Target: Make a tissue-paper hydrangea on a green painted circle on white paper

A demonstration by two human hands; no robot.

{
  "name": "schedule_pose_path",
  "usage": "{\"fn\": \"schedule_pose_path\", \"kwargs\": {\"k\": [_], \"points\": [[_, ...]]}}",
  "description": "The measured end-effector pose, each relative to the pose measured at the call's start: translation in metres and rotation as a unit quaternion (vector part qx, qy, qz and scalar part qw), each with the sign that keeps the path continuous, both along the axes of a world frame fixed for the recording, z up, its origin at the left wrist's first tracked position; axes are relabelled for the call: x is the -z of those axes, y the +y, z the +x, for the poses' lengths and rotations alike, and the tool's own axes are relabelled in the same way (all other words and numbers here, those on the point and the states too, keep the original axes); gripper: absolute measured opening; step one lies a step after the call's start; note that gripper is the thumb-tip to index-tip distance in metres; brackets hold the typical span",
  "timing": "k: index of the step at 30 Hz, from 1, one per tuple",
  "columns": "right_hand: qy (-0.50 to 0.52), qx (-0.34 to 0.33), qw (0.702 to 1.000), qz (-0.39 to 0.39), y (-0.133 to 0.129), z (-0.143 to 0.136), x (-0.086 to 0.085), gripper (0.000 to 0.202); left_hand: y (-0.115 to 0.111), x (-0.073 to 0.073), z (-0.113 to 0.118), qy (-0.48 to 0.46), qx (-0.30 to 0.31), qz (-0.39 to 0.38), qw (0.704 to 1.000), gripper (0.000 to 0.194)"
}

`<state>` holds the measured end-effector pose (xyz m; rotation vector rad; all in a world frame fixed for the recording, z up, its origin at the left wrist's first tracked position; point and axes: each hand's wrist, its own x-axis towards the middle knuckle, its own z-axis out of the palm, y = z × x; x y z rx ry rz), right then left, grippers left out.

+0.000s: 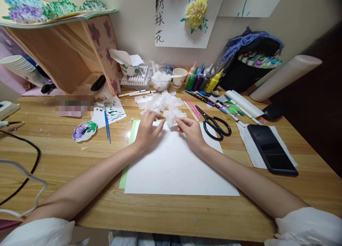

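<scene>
White paper piece (171, 122) pinched in right fingers (184, 122); left fingers (154, 115) parted, empty, just beside it.

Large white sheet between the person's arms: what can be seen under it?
A light green sheet shows along the left edge of the white sheet, on the wooden table. Anything else underneath is covered and cannot be seen.

Head-worn view, facing forward, down over desk (160, 215)
</scene>
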<state>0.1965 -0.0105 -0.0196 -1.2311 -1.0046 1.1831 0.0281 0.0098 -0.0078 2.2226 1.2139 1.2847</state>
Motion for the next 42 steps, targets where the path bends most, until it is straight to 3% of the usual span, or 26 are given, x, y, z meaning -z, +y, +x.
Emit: {"fn": "schedule_pose_path", "kwargs": {"k": [2, 4, 18, 42], "points": [[-0.006, -0.021, 1.000, 0.003, -0.0031, -0.0015, -0.0016, 0.026, -0.0025, -0.0001, 0.0019, 0.039, 0.060, 0.018, 0.997, 0.008], [-0.013, -0.044, 0.999, 0.002, -0.0062, -0.0027, -0.0038, 0.027, -0.0031, 0.0009, 0.0029, 0.041, 0.070, 0.027, 0.996, 0.008], [-0.016, -0.089, 0.996, 0.005, -0.0078, -0.0026, -0.0045, 0.024, -0.0031, 0.0024, 0.0016, 0.020, 0.054, 0.010, 0.998, 0.009], [-0.033, -0.084, 0.996, 0.000, -0.0071, -0.0042, -0.0047, 0.028, -0.0026, 0.0041, 0.0007, 0.025, 0.055, 0.028, 0.998, 0.007]]}}
